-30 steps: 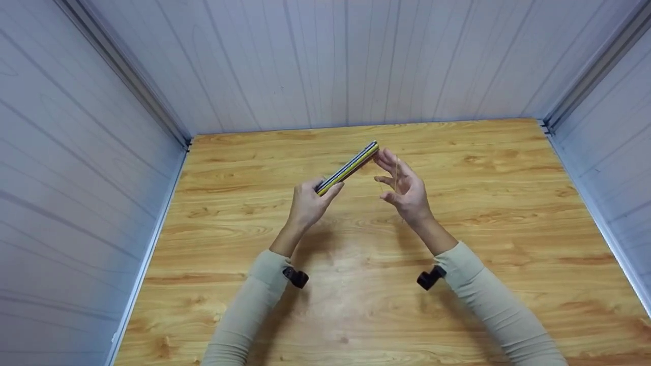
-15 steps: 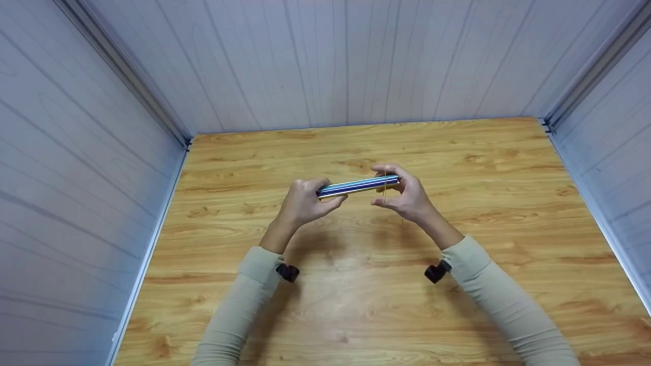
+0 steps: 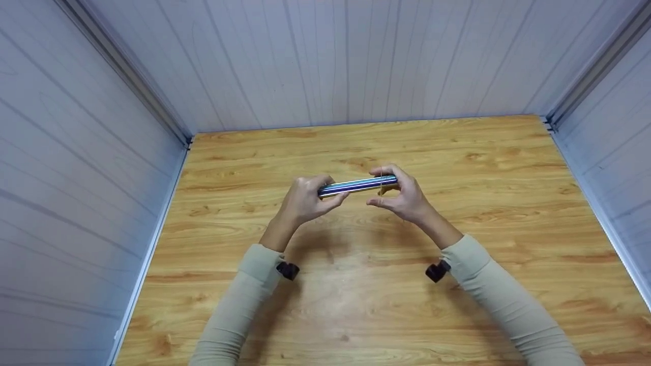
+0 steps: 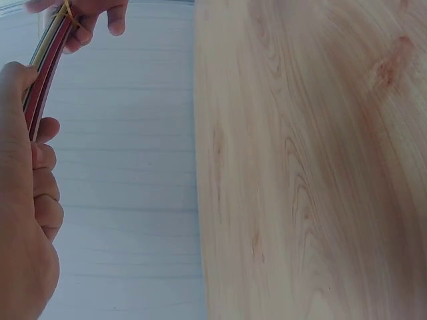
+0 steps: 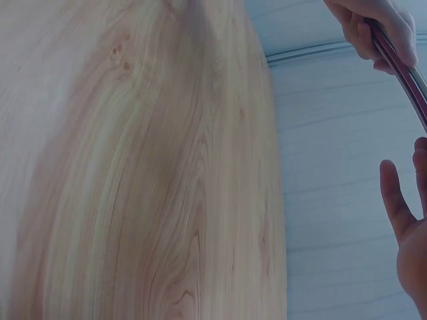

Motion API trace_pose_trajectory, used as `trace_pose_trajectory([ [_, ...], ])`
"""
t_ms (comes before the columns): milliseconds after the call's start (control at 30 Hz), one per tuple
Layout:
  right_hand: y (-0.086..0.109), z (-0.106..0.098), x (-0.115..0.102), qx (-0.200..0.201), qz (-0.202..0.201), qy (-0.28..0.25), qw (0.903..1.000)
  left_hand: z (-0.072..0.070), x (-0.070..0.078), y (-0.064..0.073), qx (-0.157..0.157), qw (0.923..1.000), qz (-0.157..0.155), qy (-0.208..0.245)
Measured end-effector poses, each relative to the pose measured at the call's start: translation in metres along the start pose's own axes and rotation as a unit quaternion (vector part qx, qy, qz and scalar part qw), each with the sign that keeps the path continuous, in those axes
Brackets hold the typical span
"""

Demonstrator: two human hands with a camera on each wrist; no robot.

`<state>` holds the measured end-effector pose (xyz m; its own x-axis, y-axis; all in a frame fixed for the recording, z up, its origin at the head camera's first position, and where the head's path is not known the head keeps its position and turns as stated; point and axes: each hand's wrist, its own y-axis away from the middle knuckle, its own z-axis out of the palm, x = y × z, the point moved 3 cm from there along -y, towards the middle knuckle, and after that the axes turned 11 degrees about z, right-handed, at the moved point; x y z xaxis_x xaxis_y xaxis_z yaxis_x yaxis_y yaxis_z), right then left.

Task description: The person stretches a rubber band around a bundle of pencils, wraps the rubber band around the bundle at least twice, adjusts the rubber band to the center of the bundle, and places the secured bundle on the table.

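Note:
In the head view, a slim bundle of coloured sticks (image 3: 356,186), blue, white and purple on this side, hangs in the air, nearly level. The left hand (image 3: 304,201) grips its left end between thumb and fingers. Dark red and yellow sides of the bundle (image 4: 45,70) show in the left wrist view. A thin yellow rubber band (image 3: 381,182) is stretched over the spread fingers and thumb of the right hand (image 3: 407,195). The bundle's right end reaches through that band, between the right thumb and fingers. In the right wrist view the right fingers (image 5: 393,197) look straight and spread.
A wood-grain tabletop (image 3: 346,305) lies below both hands. Pale panel walls stand at the back (image 3: 315,61), the left (image 3: 76,203) and the right (image 3: 600,168). Small black cameras (image 3: 288,270) sit on both wrists.
The bundle has swung from a steep slant to nearly level, and its free end has come inside the band on the right hand. Over the last half second the hands shift only slightly.

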<state>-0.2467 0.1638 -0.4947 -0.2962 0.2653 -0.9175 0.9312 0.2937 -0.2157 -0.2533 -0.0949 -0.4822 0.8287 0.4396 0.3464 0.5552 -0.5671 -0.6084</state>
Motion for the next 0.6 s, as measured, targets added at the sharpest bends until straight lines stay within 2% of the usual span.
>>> trace_pose_trajectory([
  [300,-0.005,-0.006,-0.002,-0.018,-0.056,0.045,0.9973,0.006,-0.009,0.002,-0.069,0.9973,-0.026,0.006],
  [600,-0.010,-0.018,-0.013,-0.020,-0.128,0.072,0.9889,0.007,-0.015,0.003,-0.087,0.9943,-0.059,0.015],
])
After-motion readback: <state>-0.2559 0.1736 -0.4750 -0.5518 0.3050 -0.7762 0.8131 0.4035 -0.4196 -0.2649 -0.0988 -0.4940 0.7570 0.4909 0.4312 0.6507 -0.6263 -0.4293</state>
